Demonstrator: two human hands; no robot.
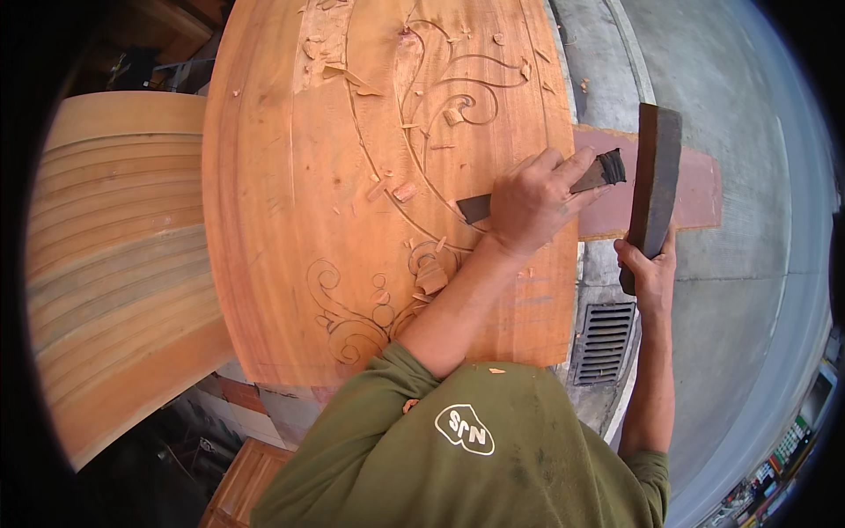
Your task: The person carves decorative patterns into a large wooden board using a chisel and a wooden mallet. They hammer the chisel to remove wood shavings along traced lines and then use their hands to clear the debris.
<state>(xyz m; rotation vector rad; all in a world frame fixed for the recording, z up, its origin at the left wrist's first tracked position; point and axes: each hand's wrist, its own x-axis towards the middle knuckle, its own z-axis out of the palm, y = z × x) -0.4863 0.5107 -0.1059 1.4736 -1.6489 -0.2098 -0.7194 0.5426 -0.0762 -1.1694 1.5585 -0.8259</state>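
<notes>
My left hand (537, 198) is closed round a chisel (475, 209), its dark flat blade lying low over the wooden panel (264, 176). The chisel's handle end, wrapped in black, sticks out past my fingers to the right. The blade tip meets a carved curved line in the panel. Off the panel's right edge, my right hand (650, 271) grips the lower end of a dark, squared wooden mallet (657, 176). The mallet stands raised, apart from the chisel. Scrollwork (348, 317) is drawn and partly cut into the panel, with wood shavings (431, 280) scattered over it.
At left stands a stack of curved wooden boards (132, 229). A reddish board (695, 189) lies beyond the panel's right edge, over the grey concrete floor (739, 326). A drain grate (604, 343) sits near my right forearm. Brickwork (242, 396) shows under the panel.
</notes>
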